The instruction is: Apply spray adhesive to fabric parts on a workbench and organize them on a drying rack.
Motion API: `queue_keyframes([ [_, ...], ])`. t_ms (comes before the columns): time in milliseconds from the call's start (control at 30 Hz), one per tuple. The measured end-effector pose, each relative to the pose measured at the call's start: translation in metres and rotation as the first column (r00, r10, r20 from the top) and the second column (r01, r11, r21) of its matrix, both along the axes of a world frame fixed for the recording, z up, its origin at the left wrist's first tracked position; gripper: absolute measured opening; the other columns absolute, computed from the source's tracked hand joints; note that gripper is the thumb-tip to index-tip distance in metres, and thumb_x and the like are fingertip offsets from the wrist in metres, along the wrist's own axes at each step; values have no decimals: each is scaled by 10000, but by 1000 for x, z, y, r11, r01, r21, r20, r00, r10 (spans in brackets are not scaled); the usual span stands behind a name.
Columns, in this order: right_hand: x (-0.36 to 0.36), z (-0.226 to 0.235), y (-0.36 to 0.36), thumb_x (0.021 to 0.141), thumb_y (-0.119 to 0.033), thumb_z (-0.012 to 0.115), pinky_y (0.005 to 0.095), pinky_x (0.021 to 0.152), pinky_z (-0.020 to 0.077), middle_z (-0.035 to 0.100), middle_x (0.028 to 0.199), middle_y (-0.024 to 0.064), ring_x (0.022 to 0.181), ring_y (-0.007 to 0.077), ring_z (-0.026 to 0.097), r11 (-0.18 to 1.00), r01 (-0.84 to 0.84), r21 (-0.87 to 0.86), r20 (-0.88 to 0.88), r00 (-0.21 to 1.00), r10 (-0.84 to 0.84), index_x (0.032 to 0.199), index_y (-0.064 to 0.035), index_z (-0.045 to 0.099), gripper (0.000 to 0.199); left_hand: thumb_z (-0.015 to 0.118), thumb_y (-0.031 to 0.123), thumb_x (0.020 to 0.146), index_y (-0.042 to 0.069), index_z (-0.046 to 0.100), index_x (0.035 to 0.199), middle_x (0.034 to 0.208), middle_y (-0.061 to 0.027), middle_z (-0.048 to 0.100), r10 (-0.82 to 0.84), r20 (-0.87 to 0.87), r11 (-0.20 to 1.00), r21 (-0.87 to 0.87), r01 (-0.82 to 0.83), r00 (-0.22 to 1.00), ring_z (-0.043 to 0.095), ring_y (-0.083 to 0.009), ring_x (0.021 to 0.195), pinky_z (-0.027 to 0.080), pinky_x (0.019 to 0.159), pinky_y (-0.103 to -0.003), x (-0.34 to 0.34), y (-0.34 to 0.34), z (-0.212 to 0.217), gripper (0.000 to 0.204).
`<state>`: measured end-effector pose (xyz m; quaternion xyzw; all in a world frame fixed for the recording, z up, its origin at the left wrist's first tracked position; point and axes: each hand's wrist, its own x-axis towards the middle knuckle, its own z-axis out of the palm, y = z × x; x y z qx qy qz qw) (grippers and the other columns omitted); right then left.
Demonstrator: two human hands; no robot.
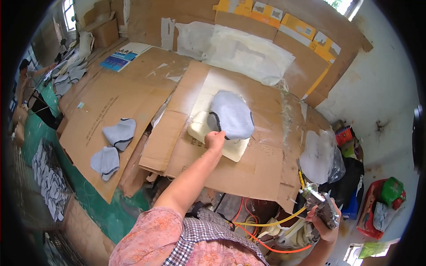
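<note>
My left hand (pixel 214 140) pinches the near edge of a grey fabric piece (pixel 231 113) with dark edging. The fabric rests over a cream-coloured, pad-like piece (pixel 198 127), whose corners show at its left and below. Both lie on a cardboard sheet (pixel 262 173) in front of me. Low on the right, my right hand (pixel 330 224) is wrapped round a metal spray gun (pixel 323 207), off the table's right front edge. A yellow hose (pixel 266 224) runs near the gun. Whether the fabric is lifted a little at the pinched edge I cannot tell.
Two more grey pieces (pixel 120 133) lie on cardboard to the left. Upright cardboard (pixel 195 13) backs the table. Red hoses (pixel 284 251) hang below the front edge. Plastic bags (pixel 317 155) stand at right. A stack of grey pieces (pixel 49 181) and another person (pixel 29 84) are far left.
</note>
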<state>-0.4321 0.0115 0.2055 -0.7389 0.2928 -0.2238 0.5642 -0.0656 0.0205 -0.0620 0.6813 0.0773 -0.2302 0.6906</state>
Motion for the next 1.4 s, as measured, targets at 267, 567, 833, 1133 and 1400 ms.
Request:
queue_keyframes([
  [267, 17, -29, 9, 658, -93, 652, 297, 665, 490, 555, 783, 95, 704, 172, 568, 989, 149, -21, 105, 984, -146, 1107, 58, 415, 529, 615, 177, 697, 95, 570, 763, 670, -16, 574, -192, -174, 859, -505, 80, 966, 563, -148, 585, 412, 582, -305, 34, 74, 130, 114],
  [567, 61, -48, 39, 687, -40, 652, 271, 681, 490, 562, 787, 76, 712, 146, 568, 998, 21, 61, -9, 1000, -20, 1157, 39, 400, 539, 658, 203, 643, 106, 559, 730, 696, -23, 586, 190, -71, 812, -549, -197, 979, 571, -162, 606, 434, 585, -346, 244, 125, 123, 163],
  [833, 78, -39, 77, 678, -85, 662, 270, 694, 473, 562, 784, 74, 726, 144, 559, 997, 76, -22, -111, 991, -78, 1170, 46, 396, 574, 588, 295, 754, 79, 490, 1077, 1050, -28, 540, -19, -290, 934, -348, -87, 957, 532, -222, 897, 380, 804, -547, 307, 137, -48, 400],
  [1133, 134, -22, 137, 697, 37, 585, 203, 598, 431, 560, 787, 38, 664, 83, 520, 987, 42, -158, -142, 988, -65, 1150, 27, 450, 472, 506, 309, 814, 145, 532, 996, 888, 2, 613, 147, -272, 931, -287, -226, 951, 568, -149, 717, 357, 685, -389, 274, 159, -115, 246],
  [1400, 140, -17, 145, 689, 39, 587, 188, 562, 404, 574, 757, 44, 618, 64, 497, 929, -90, -358, -290, 957, -20, 1106, 36, 487, 429, 468, 313, 872, 55, 481, 690, 546, -53, 493, 422, -61, 838, -354, -415, 905, 504, -152, 454, 463, 479, -272, 229, 236, -86, 316],
])
